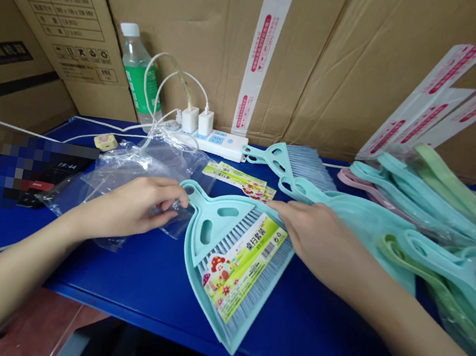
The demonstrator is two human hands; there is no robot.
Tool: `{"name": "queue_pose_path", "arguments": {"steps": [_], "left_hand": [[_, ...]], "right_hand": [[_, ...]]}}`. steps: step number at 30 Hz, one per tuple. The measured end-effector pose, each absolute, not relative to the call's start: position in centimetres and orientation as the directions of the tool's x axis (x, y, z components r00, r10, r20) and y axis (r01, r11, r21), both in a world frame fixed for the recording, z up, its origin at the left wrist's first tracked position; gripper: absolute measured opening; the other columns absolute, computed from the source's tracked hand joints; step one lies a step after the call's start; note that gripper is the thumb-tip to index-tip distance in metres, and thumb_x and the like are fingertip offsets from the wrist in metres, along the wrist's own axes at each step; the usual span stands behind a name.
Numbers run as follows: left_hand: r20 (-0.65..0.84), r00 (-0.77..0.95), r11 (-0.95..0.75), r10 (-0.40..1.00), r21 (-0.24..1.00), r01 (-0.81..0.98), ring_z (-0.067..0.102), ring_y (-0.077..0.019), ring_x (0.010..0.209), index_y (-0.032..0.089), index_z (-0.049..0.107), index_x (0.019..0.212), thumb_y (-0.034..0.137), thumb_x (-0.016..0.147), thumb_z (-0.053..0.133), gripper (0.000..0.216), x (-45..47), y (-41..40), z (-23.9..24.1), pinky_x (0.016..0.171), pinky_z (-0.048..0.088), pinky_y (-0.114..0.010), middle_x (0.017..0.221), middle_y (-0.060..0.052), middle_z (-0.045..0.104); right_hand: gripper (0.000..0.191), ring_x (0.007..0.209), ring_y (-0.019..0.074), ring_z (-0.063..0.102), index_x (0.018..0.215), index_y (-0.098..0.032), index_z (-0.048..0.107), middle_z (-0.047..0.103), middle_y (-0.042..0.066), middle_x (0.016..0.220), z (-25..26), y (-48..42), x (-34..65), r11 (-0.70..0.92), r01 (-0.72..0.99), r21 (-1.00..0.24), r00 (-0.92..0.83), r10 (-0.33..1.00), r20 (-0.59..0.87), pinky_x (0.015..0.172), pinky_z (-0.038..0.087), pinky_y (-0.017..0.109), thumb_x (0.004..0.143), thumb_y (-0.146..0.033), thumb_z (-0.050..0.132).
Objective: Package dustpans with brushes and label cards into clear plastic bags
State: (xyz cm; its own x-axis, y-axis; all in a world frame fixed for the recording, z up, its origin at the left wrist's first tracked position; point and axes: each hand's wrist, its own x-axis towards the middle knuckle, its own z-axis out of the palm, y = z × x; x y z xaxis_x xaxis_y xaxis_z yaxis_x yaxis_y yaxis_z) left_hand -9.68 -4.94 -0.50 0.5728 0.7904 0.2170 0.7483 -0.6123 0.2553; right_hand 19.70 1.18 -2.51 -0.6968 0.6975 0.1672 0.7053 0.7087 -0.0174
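A light-blue dustpan (189, 277) lies tilted toward me at the table's front edge, with a matching hand brush (219, 224) nested in it. Across the brush's grey-blue bristles sits a yellow-green printed label card (245, 265). My left hand (152, 206) pinches the looped handle end with curled fingers. On the right, my right hand (311, 234) grips the dustpan's upper side edge, fingers along the rim; its thumb is partly hidden. Behind lie another brush (280, 164), another dustpan (351, 213) and several loose label cards (242, 180).
Clear plastic bags (130, 162) and a phone (59, 171) lie on the blue table (131, 288). Bagged brush sets (457, 210) pile up at right. A power strip (225, 146) with cables and a bottle (139, 74) stand before cardboard boxes (195, 5).
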Motion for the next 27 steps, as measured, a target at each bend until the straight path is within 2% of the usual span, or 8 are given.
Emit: {"name": "queue_pose_path", "arguments": {"steps": [3,8,11,17,24,27], "left_hand": [[0.214,0.59,-0.628,0.778,0.252,0.737,0.051,-0.0109,0.061,0.017,0.062,0.091,0.01,0.089,0.047,0.017,-9.55,-4.87,-0.66,0.061,0.041,-0.021,0.07,0.003,0.051],[0.247,0.514,-0.565,0.822,0.228,0.793,0.051,-0.0103,0.058,0.017,0.06,0.095,0.009,0.086,0.046,0.018,-9.87,-4.87,-0.84,0.058,0.039,-0.021,0.069,0.004,0.051],[0.248,0.477,-0.531,0.843,0.241,0.812,0.05,-0.0099,0.056,0.018,0.058,0.096,0.008,0.085,0.047,0.018,-9.95,-4.96,-0.77,0.057,0.038,-0.021,0.068,0.006,0.049],[0.2,0.536,-0.572,0.82,0.289,0.767,0.052,-0.0096,0.059,0.019,0.057,0.099,0.008,0.084,0.046,0.022,-9.57,-5.14,-0.83,0.061,0.041,-0.02,0.068,0.006,0.05],[0.317,0.406,-0.493,0.857,0.275,0.825,0.048,-0.0087,0.054,0.019,0.053,0.093,0.012,0.084,0.046,0.013,-9.87,-4.86,-0.78,0.055,0.037,-0.02,0.066,0.007,0.046],[0.336,0.401,-0.499,0.852,0.294,0.815,0.047,-0.0085,0.054,0.019,0.052,0.091,0.012,0.085,0.045,0.011,-9.79,-4.95,-0.57,0.056,0.038,-0.02,0.066,0.008,0.043]], "right_hand": [[0.04,0.074,0.0208,0.068,0.105,-0.022,0.072,0.077,0.005,0.087,-2.61,1.24,19.82,0.724,0.685,-0.082,-0.706,0.687,0.172,0.068,0.046,0.031,0.088,-0.004,0.04],[0.04,0.076,0.0201,0.068,0.107,-0.024,0.072,0.076,0.004,0.088,-2.52,1.28,20.07,0.739,0.649,-0.182,-0.716,0.674,0.182,0.069,0.049,0.03,0.091,-0.009,0.038],[0.04,0.077,0.0207,0.069,0.108,-0.023,0.072,0.076,0.004,0.088,-2.48,1.25,20.02,0.731,0.657,-0.185,-0.711,0.682,0.168,0.069,0.05,0.03,0.091,-0.01,0.038],[0.042,0.081,0.0215,0.07,0.109,-0.023,0.073,0.077,0.006,0.091,-2.64,1.3,19.91,0.721,0.674,-0.16,-0.703,0.692,0.163,0.072,0.051,0.031,0.094,-0.01,0.036],[0.041,0.08,0.0208,0.07,0.109,-0.024,0.073,0.077,0.004,0.093,-2.5,1.35,20.12,0.727,0.665,-0.171,-0.7,0.686,0.197,0.072,0.051,0.03,0.092,-0.01,0.038],[0.041,0.081,0.0213,0.071,0.11,-0.024,0.073,0.078,0.005,0.094,-2.38,1.25,20.01,0.726,0.669,-0.16,-0.701,0.687,0.19,0.074,0.052,0.032,0.091,-0.009,0.039]]}}
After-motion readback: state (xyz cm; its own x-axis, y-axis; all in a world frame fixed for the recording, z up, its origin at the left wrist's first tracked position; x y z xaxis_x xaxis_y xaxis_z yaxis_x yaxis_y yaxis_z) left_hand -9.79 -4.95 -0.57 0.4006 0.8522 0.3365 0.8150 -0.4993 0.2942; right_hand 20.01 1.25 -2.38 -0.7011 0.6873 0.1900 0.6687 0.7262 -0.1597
